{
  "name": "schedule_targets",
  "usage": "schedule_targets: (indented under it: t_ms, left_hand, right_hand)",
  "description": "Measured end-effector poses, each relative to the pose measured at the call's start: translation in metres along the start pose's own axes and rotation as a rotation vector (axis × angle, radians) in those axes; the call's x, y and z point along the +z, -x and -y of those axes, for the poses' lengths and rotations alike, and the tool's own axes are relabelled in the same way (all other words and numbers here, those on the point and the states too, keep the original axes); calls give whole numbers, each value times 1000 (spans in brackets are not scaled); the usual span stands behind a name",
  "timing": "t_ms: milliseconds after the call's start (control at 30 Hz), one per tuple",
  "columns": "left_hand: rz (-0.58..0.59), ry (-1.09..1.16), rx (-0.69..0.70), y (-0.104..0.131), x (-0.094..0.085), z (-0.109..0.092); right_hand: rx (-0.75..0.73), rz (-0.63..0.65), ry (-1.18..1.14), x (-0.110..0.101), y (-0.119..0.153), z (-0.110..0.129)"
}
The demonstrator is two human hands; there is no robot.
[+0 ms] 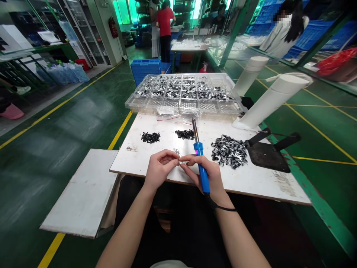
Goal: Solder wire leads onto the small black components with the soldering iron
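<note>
Near the front edge of the white table [156,163], my left hand [161,167] is closed in a pinch, its fingertips meeting those of my right hand [205,171]. Whatever tiny part lies between the fingertips is too small to name. A blue-handled soldering iron [202,169] rests in my right hand, its metal tip pointing up and away. Just beyond the fingertips is a small scatter of tiny shiny pieces [176,151]. Two piles of small black parts [150,137] [184,134] lie farther back, and a heap of shiny dark clips [229,151] is to the right.
A clear compartment tray [182,106] full of shiny parts spans the table's back. White tubes [275,98] and a black metal stand [267,156] are at the right. A lower white board [80,190] is at left. Several people are in the background, one in a red shirt [165,22].
</note>
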State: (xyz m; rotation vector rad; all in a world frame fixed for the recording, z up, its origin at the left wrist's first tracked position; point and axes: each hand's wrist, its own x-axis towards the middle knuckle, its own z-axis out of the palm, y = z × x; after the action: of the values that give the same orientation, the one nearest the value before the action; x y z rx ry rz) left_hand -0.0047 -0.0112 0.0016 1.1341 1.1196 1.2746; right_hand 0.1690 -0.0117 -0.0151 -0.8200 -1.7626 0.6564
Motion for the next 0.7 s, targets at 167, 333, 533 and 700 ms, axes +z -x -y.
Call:
schedule_targets:
  t_ms: [167,333,533,700]
  left_hand:
    - [23,42,-36,0,-4,-1]
    - [19,49,-63,0,-5,-1]
    - [40,-13,-6,1,-3,-4]
    - [85,-66,77,2,-3,-3]
  right_hand:
    - [-45,-13,-12,1,0,-1]
    - [-41,-11,-21,2,-1,-2]
    - [-15,-54,-23,2,0,-1]
    - [92,-99,-128,1,-2,0]
